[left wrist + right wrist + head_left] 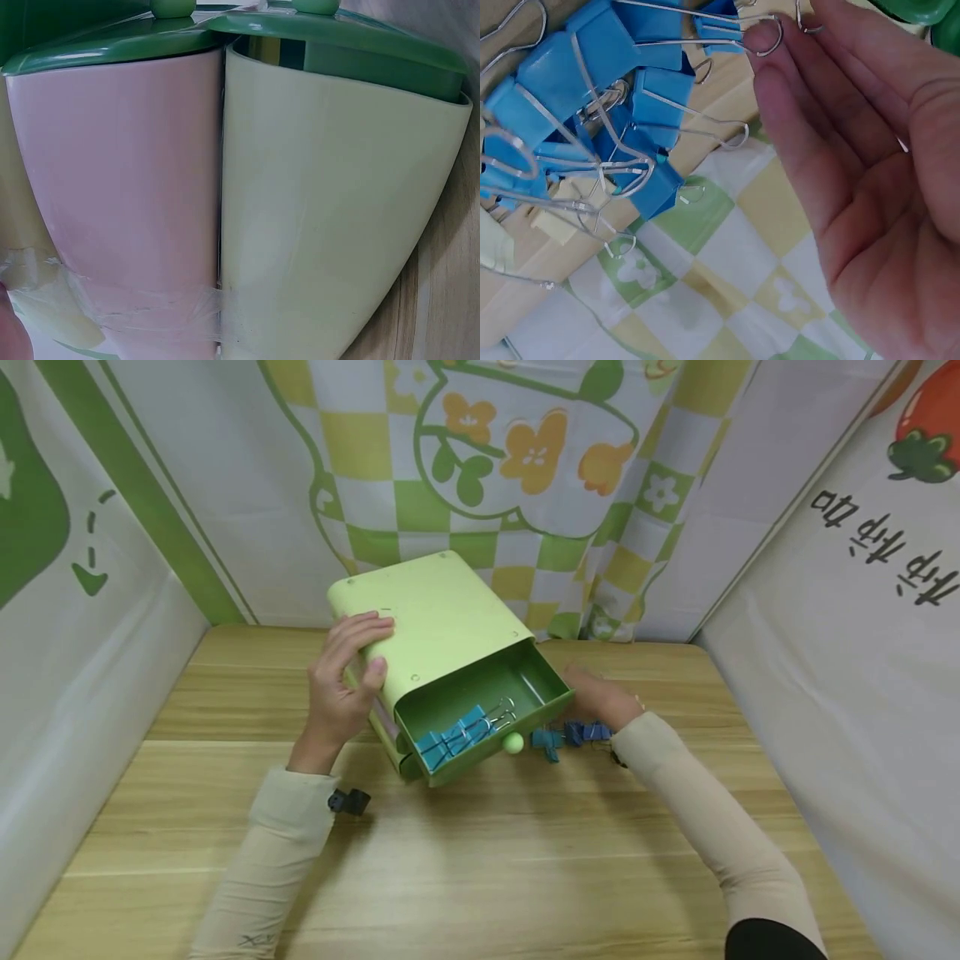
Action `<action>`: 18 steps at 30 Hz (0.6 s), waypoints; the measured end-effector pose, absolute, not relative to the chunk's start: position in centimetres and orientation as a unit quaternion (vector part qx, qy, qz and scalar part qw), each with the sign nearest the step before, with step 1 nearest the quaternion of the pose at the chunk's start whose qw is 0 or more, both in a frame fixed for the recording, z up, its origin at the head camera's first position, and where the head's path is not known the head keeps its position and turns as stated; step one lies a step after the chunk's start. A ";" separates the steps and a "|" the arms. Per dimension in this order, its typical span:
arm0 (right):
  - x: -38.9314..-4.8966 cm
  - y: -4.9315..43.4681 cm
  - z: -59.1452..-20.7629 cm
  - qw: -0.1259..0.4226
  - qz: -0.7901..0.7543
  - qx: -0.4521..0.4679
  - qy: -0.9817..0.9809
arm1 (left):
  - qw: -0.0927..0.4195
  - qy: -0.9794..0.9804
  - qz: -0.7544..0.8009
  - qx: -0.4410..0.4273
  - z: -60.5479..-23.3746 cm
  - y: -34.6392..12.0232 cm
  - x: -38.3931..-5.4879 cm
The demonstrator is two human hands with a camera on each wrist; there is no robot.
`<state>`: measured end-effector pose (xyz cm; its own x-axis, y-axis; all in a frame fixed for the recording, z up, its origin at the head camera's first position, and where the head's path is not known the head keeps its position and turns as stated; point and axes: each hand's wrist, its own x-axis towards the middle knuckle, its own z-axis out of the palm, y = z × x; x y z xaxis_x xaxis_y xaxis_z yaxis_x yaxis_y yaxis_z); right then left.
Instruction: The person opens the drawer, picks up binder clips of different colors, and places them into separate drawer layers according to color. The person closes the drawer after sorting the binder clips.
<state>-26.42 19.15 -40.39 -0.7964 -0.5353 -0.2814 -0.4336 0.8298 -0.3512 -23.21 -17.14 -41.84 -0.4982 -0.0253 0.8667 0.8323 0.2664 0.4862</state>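
A light green drawer box (435,618) stands at an angle on the table. Its dark green drawer (528,681) is pulled out at the front, with several blue binder clips (457,737) lying inside. My left hand (341,681) rests on the box's upper left edge, fingers and thumb lying over the top. The left wrist view shows a pink side panel (127,187) beside a pale green one (322,195). Beyond the drawer's right side is my right hand (877,195). Its thumb and fingertip pinch the wire handle of a blue binder clip (656,34).
More blue binder clips (588,732) lie on the wooden table (510,877) right of the drawer, partly hidden by the right arm. Pale yellow clips (566,210) sit among them. A checkered cloth (427,502) hangs behind the box, with white side walls left and right.
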 end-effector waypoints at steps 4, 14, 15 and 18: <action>-26.1 18.7 -40.6 0.225 -0.158 -0.269 0.923 | 0.403 -0.688 -0.527 -0.294 -41.9 -17.2 -23.2; -26.1 19.1 -41.9 0.417 -0.200 -0.228 0.857 | 0.404 -0.687 -0.528 -0.292 -42.0 -17.2 -23.2; -26.2 19.3 -42.0 0.421 -0.214 -0.229 0.851 | 0.404 -0.687 -0.528 -0.293 -42.0 -17.2 -23.2; -26.3 20.1 -42.5 0.414 -0.267 -0.221 0.842 | 0.404 -0.686 -0.530 -0.292 -41.9 -17.2 -23.2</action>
<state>-26.30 20.13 -42.52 -0.5600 -0.5931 -0.5785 -0.1512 0.7597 -0.6325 -23.22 -17.15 -41.94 -0.5024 -0.0279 0.8642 0.8292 0.2675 0.4908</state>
